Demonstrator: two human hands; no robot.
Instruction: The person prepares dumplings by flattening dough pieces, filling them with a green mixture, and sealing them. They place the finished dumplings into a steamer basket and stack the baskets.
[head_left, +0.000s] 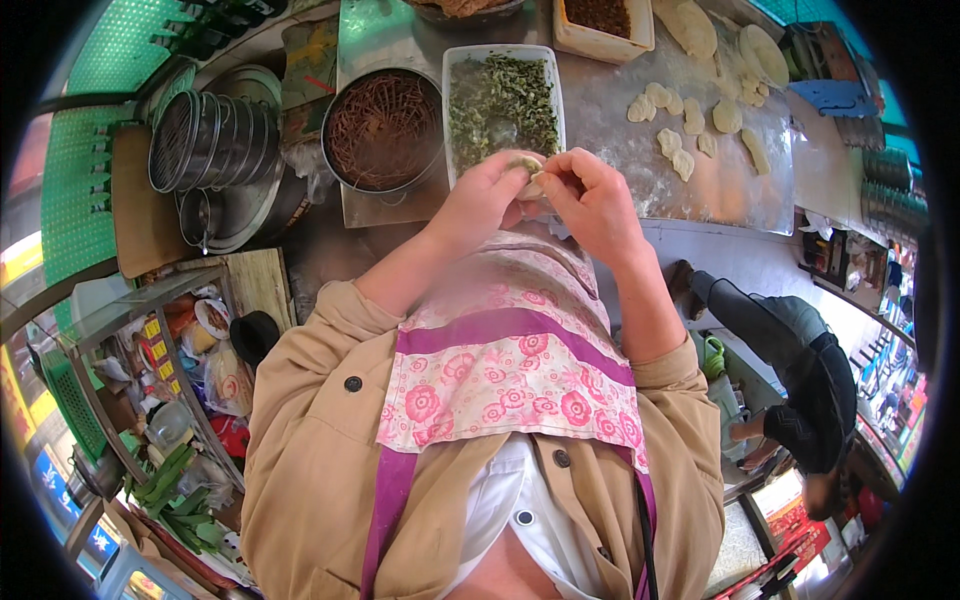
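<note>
My left hand (495, 187) cups a small piece of dough (534, 187) with green filling showing at its top. The fingers of my right hand (589, 191) pinch the edge of that same dough. Both hands meet over the near rim of a white rectangular tub (556, 97), which holds chopped green filling (517, 90). To the left of the tub stands a round metal steamer (327, 142) lined with brown strands that look like pine needles. Several flattened dough pieces (670, 142) lie to the right on the floured metal worktop (600, 135).
A square container (600, 49) of dark reddish filling stands at the back. Larger dough lumps (690, 30) lie at the far right. Stacked steamer tiers (225, 142) stand on the left, above a shelf of bagged goods (202, 360). Another person (810, 375) bends over at the right.
</note>
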